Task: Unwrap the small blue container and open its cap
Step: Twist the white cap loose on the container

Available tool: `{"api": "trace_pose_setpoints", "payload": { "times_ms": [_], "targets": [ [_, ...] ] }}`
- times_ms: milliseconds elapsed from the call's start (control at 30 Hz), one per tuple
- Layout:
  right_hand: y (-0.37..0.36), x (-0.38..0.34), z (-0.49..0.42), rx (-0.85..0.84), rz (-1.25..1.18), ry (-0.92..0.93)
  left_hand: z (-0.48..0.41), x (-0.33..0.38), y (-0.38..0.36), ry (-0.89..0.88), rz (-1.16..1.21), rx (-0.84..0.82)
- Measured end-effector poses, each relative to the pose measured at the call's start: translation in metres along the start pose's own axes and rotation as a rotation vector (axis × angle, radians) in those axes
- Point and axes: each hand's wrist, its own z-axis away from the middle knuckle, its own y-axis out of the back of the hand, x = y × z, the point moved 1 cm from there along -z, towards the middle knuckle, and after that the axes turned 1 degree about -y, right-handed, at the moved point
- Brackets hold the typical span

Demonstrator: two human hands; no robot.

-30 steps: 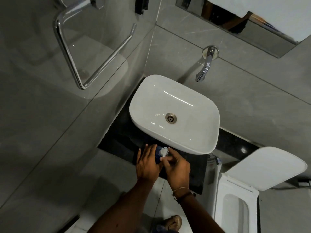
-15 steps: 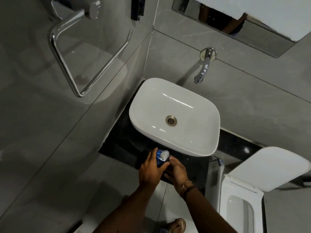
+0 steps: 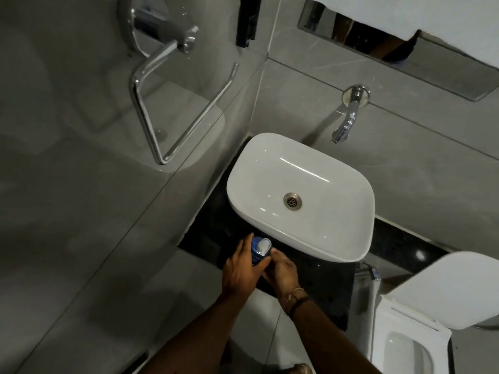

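just in front of white basin point(image 3: 299, 184): small blue container point(image 3: 256, 253) clasped in left hand point(image 3: 243, 268); right hand point(image 3: 283, 271) closed at its base, contents unclear. body to be steadied, white cap point(image 3: 263, 244) flipped gently.

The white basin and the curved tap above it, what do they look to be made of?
The white rounded basin looks like glazed ceramic: smooth, glossy, with bright streaks of reflected light. The curved wall tap looks like chromed or polished metal, silvery and mirror-like. Neither can be confirmed by sight alone.
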Motion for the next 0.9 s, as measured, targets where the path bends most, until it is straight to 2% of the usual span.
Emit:
{"api": "trace_pose_setpoints", "payload": {
  "times_ms": [433, 767, 900],
  "targets": [
    [-0.121, 0.012, -0.012, -0.111, 0.118, -0.006, -0.039, -0.056, 0.092, 0.026, 0.124, 0.191],
    [-0.136, 0.021, -0.012, -0.108, 0.041, 0.016, -0.042, -0.067, 0.100, 0.033, 0.151, 0.230],
    [-0.137, 0.017, -0.011, -0.114, 0.069, -0.002, -0.042, -0.064, 0.099, -0.026, 0.165, 0.266]
  ]
}}
